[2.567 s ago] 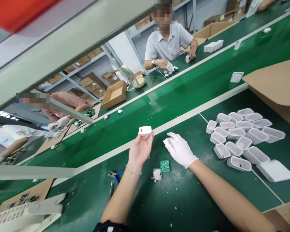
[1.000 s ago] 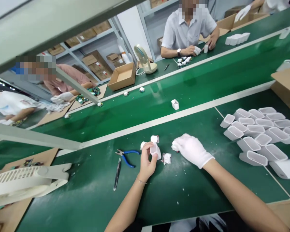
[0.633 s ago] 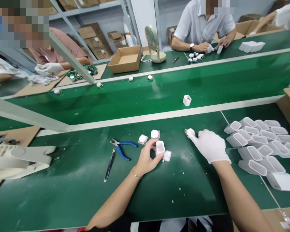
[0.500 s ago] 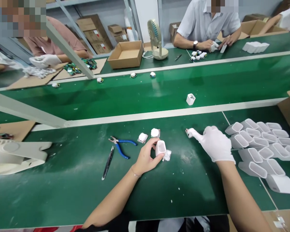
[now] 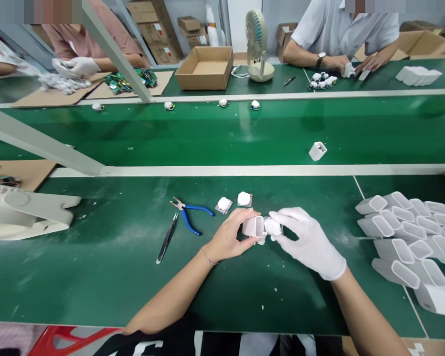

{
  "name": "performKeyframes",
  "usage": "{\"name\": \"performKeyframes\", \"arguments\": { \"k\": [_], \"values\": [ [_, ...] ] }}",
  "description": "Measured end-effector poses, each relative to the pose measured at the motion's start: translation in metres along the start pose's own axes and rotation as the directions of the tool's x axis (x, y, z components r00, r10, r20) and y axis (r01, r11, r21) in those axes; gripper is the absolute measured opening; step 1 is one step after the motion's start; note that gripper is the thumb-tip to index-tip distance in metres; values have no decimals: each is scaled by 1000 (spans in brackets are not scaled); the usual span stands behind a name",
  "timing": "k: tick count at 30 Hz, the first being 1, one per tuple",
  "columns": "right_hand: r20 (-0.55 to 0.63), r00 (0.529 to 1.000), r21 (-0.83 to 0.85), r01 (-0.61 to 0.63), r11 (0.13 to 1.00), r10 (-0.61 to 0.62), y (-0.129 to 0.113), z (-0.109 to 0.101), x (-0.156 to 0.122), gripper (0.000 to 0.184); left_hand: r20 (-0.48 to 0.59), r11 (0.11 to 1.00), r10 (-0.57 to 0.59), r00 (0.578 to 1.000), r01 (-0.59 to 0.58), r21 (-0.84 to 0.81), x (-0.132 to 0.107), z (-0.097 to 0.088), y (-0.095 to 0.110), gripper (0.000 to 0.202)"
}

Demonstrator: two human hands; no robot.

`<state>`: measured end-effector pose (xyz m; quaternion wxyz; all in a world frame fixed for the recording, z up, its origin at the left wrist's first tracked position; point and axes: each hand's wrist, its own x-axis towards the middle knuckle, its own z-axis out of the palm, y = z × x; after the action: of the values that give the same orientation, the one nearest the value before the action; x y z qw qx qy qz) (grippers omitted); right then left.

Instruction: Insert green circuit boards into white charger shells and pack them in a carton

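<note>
My bare left hand (image 5: pixel 228 237) grips a small white plastic shell (image 5: pixel 253 226), its open end turned to the right. My right hand (image 5: pixel 304 240), in a white glove, pinches a small white insert piece (image 5: pixel 272 226) right at the shell's opening. Both hands meet just above the green bench (image 5: pixel 96 267). Two more white insert pieces (image 5: pixel 224 204) (image 5: pixel 244 199) lie on the bench just behind my left hand.
Blue-handled pliers (image 5: pixel 192 213) and tweezers (image 5: pixel 166 239) lie left of my hands. A pile of white shells (image 5: pixel 408 232) sits at the right. One white shell (image 5: pixel 317 151) stands on the conveyor belt (image 5: pixel 207 133). A white fan (image 5: pixel 18 212) lies at the left. Other people work across the belt.
My right hand came back from the right with a white insert piece and now meets the shell. My left hand has tipped the shell on its side. The camera tilted down.
</note>
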<state>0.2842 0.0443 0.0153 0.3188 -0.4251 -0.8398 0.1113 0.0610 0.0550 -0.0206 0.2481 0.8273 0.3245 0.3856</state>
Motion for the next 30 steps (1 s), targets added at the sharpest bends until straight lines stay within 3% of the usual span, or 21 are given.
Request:
{"name": "performKeyframes", "arguments": {
  "k": [3, 9, 19, 25, 30],
  "values": [
    [-7, 993, -19, 115, 993, -115, -8, -2, -1, 33, -16, 996, 92, 996, -93, -11, 0, 1, -2, 73],
    [69, 988, -58, 140, 988, -136, -10, -8, 3, 15, -25, 989, 145, 989, -145, -15, 0, 3, -4, 79],
    [32, 971, -188, 240, 952, -239, -11, -8, 2, 12, -30, 989, 150, 988, -150, 12, -1, 3, -4, 82],
    [69, 966, -189, 256, 948, -248, -13, -6, 4, 9, -26, 989, 148, 989, -148, 9, -1, 3, -3, 81],
    [31, 968, -125, 253, 959, -251, -14, -6, 4, 7, -67, 984, 173, 983, -174, -20, 1, 4, -3, 77]
  ]
}}
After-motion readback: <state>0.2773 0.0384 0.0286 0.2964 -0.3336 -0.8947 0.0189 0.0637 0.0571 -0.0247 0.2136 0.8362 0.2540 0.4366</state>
